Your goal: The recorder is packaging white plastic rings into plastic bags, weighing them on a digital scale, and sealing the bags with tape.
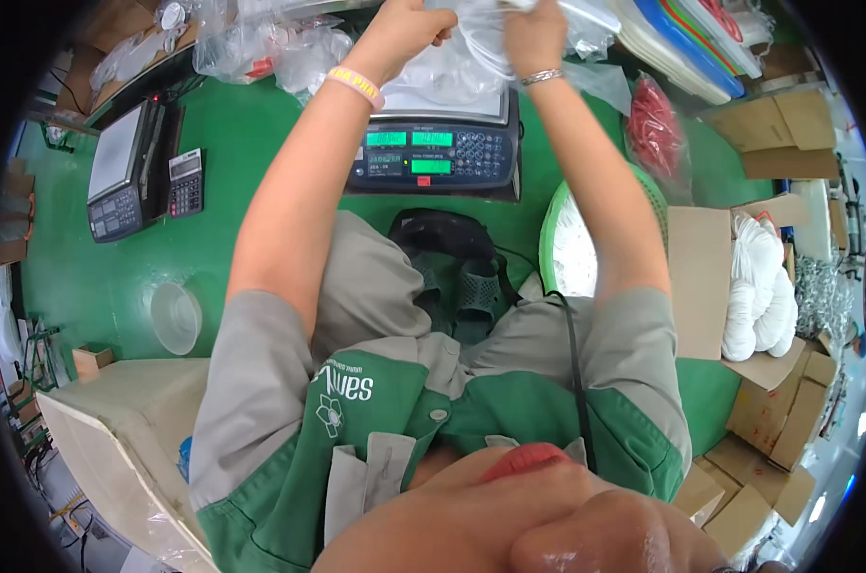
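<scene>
Both arms stretch out to the far edge of the view, over a digital counting scale (439, 153) with lit green displays. My left hand (406, 36) is closed with its fingers curled; anything in its grip is hidden. Opposite it, my right hand (536, 40), slightly blurred, is closed beside a white coiled cord (487, 43); what its fingers grip is cut off by the upper edge. Clear plastic bags (442, 72) lie on the scale's pan between and below the hands.
At left are a second scale (117, 172), a calculator (186, 181) and a clear plastic bowl (176, 318). A green-rimmed basket (550, 239) stands by my right forearm. Further right are a bag of red material (654, 129) and a carton (697, 282) with white cord bundles (759, 286).
</scene>
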A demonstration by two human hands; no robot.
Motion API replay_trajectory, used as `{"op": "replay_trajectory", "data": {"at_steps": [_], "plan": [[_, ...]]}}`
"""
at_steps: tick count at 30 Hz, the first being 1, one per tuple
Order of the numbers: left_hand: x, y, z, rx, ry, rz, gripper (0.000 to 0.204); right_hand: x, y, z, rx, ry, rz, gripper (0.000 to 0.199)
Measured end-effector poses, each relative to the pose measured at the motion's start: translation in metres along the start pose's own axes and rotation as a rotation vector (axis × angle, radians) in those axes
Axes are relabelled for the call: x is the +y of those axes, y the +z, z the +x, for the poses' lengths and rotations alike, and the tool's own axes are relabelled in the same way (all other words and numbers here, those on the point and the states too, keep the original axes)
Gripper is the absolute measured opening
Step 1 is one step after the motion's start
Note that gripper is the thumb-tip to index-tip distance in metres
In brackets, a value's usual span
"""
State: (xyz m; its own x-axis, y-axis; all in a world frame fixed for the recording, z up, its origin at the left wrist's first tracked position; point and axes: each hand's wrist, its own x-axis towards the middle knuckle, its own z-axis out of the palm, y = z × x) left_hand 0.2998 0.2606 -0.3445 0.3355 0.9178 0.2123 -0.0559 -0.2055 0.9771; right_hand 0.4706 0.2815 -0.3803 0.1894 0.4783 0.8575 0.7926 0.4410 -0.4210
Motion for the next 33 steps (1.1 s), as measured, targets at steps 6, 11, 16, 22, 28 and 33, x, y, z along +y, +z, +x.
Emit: {"op": "replay_trajectory", "data": {"at_steps": [6,11,16,22,28,33], "plan": [[-0.001,-0.01,0.0,0.032,0.003,-0.192,0.07,0.029,0.034,0.0,-1.226,0.063,-0.32,0.03],[-0.013,-0.024,0.001,0.103,-0.015,0.011,0.071,-0.005,0.025,0.011,-1.079,-0.272,-0.46,0.028],[-0.018,-0.026,0.006,0.146,0.032,-0.124,0.07,-0.026,0.025,-0.012,-1.615,-0.396,-0.652,0.039],[-0.005,-0.018,-0.006,-0.051,-0.057,0.055,0.069,0.019,0.03,0.002,-1.338,-0.226,-0.296,0.043],[0.01,-0.063,0.009,-0.031,0.006,0.066,0.06,0.03,-0.003,0.026,-1.053,-0.2,-0.033,0.031],[-0.098,-0.156,0.052,0.165,0.042,0.466,0.036,0.019,-0.073,0.023,-0.859,-0.037,0.057,0.024]]}}
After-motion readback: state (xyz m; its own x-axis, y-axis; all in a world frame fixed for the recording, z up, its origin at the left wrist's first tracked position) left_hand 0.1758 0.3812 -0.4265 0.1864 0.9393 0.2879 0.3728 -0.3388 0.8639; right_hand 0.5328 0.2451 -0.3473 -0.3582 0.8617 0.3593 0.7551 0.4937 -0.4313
